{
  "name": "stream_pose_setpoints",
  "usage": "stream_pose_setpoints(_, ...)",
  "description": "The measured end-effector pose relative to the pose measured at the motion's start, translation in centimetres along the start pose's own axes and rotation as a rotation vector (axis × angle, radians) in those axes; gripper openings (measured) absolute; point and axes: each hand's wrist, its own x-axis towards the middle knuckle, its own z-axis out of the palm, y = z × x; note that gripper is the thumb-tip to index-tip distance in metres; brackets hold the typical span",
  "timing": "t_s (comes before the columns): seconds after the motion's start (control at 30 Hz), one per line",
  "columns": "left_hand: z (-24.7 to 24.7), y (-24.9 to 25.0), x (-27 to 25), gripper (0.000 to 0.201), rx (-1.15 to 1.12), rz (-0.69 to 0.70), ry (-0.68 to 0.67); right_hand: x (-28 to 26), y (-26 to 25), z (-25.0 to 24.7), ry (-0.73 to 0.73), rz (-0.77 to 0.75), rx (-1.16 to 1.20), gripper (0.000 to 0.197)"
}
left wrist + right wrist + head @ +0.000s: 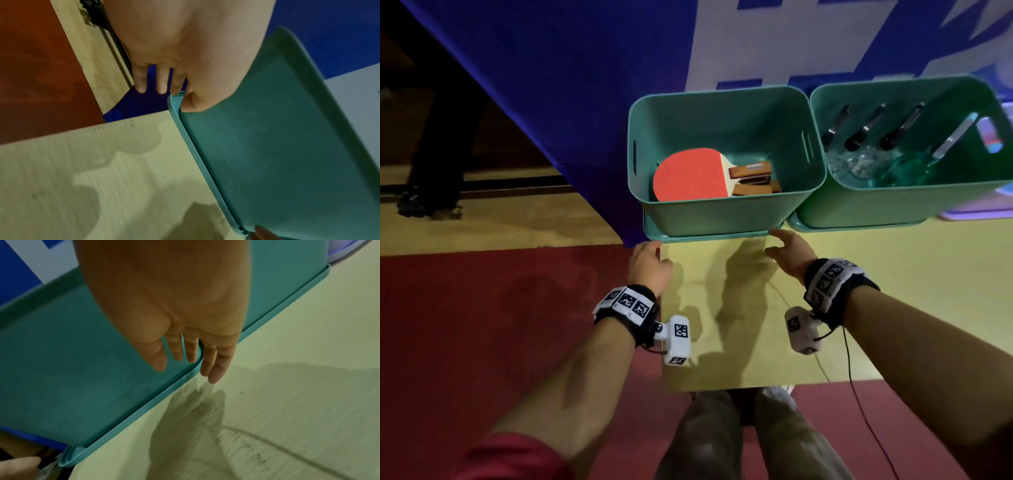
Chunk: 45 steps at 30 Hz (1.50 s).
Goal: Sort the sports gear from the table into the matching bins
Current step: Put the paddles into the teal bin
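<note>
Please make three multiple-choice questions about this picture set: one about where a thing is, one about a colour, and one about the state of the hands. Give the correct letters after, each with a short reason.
1. Where do the table tennis paddles lie?
A. in the left bin
B. on the bare table
C. in the right bin

2. What colour is the top paddle's face?
A. black
B. red
C. blue

3. How are the two hands?
A. both grip a paddle
B. both are open at the base of the left bin, holding nothing
C. one carries a ball

Answers
1. A: the paddles lie on the bottom of the left bin, beside the right bin.
2. B: the round face shows red.
3. B: the left hand and the right hand have straight fingers at the bin's lower corners.
</note>
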Motion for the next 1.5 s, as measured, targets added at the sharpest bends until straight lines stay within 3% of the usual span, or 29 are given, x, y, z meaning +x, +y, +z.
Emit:
stream_pose_setpoints(0.3, 1.8, -0.3, 3.3, 0.055, 0.204, 0.009, -0.127, 2.5, 0.3, 1.6, 0.025, -0.077, -0.234, 0.046)
stream_pose_setpoints(0.63, 2.7, 0.0, 3.1, 0.05, 0.251, 0.037, -0.052, 2.6, 1.4, 1.7, -0.034, -0.088, -0.412, 0.056)
stream_pose_setpoints(1.5, 6.2, -5.0, -10.8, 0.049, 0.251, 0.011, -0.104, -7.6, 10.1, 2.8, -0.155, -0.132, -0.438, 0.061)
